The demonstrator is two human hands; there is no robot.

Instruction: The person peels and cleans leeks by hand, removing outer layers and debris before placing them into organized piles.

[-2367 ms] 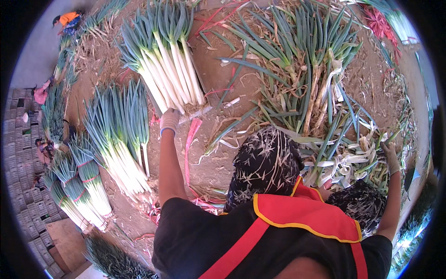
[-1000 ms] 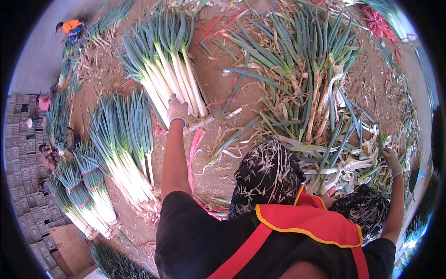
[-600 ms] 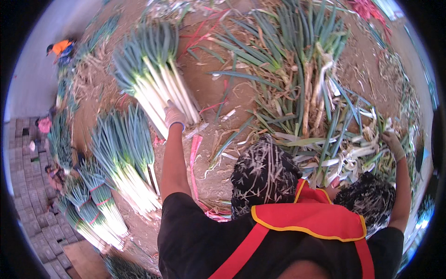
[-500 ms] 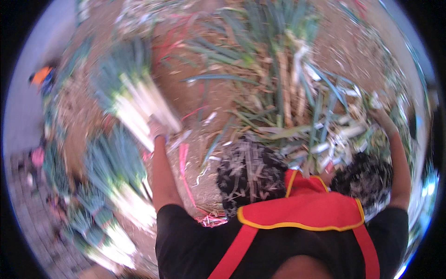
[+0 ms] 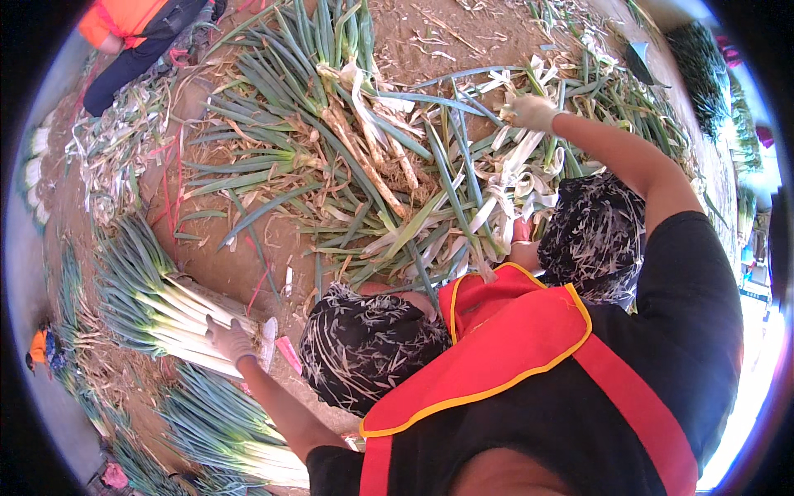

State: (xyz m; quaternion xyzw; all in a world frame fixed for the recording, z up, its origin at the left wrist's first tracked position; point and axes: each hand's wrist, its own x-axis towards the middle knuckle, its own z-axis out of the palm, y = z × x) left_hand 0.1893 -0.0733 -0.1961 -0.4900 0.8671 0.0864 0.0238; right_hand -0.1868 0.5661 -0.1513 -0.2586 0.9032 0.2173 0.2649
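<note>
My left hand (image 5: 230,339), in a pale glove, lies with its fingers stretched out on the white ends of a pile of leeks (image 5: 184,310). Their green tops point to the far left. Out to the right, my right hand (image 5: 529,113), gloved too, is over the heap of stripped leek leaves (image 5: 517,178). Its fingers are curled, and a pale bit shows at the fingertips that I cannot make out. Between the hands, a few unpeeled leeks (image 5: 364,153) with brownish stalks lie on the heap.
Another pile of leeks (image 5: 240,434) lies near left. Pink-red straps (image 5: 171,186) trail over the brown ground. A person in orange (image 5: 132,21) is at the far left. My patterned knees (image 5: 372,343) and red apron (image 5: 488,331) take up the near middle.
The view has swung to the right, so the leeks now appear farther left. My right hand has come inward over the leaf heap; my left remains at the white leek ends.
</note>
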